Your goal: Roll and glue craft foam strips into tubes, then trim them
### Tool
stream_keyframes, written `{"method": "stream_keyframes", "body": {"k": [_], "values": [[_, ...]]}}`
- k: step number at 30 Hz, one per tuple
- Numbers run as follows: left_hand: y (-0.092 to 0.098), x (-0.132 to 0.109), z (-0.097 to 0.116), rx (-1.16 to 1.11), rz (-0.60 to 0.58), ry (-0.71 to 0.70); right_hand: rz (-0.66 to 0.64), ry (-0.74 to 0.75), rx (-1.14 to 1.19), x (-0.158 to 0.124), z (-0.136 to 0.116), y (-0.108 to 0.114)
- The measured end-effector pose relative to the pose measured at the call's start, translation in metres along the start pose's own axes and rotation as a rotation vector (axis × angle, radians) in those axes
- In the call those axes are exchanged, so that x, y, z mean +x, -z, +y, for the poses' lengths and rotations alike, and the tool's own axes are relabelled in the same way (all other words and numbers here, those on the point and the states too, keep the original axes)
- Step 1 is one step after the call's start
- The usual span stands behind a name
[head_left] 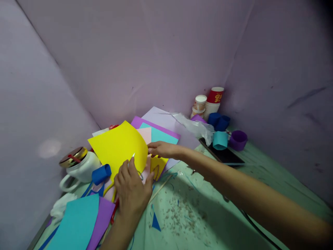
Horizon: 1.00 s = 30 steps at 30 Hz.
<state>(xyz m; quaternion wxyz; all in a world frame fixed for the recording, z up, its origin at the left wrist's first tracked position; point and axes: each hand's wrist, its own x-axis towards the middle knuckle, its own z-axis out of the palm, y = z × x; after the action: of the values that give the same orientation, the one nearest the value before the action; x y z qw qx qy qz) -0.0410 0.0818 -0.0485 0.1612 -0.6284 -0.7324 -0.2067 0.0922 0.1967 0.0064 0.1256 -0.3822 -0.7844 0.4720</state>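
Note:
A yellow sheet of paper (118, 146) curls up over a pile of coloured sheets on the table. My left hand (132, 189) lies on the pile under its lower edge, fingers together, a small pointed white thing (133, 155) showing at the fingertips. My right hand (162, 149) reaches in from the right and pinches the yellow sheet's right edge. Beneath lie a pink sheet (145, 133), a turquoise sheet (162, 137) and a purple sheet (137, 121).
A white mug with a gold lid (78, 165) and a blue paper roll (101, 173) stand at the left. Turquoise and purple sheets (80, 222) lie at the front. Paper cups (210, 102), paper rings (229, 139), a dark tablet (223, 154) and a plastic bag (195, 126) sit at the back right.

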Motion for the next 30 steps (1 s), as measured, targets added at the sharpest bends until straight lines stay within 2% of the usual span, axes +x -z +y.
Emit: {"method": "stream_keyframes", "body": {"k": [3,6,11,13,16,24,30], "values": [[-0.015,0.022,0.018,0.039,0.009,0.166,0.029,0.047,-0.068,0.001,-0.003,-0.001],[-0.029,0.034,0.019,0.058,0.014,0.212,0.059,0.015,-0.15,0.002,0.002,0.003],[-0.039,0.033,0.011,0.103,-0.006,0.188,0.184,-0.295,-0.348,-0.003,0.024,0.013],[-0.04,0.032,0.011,0.115,-0.01,0.175,0.176,-0.397,-0.397,-0.007,0.032,0.014],[-0.041,0.031,0.012,0.122,-0.014,0.168,0.143,-0.468,-0.415,-0.011,0.036,0.011],[-0.041,0.032,0.012,0.12,-0.017,0.166,0.116,-0.529,-0.352,-0.013,0.027,0.011],[-0.044,0.031,0.011,0.117,-0.013,0.167,0.178,-0.487,-0.294,-0.014,0.027,0.013]]}}
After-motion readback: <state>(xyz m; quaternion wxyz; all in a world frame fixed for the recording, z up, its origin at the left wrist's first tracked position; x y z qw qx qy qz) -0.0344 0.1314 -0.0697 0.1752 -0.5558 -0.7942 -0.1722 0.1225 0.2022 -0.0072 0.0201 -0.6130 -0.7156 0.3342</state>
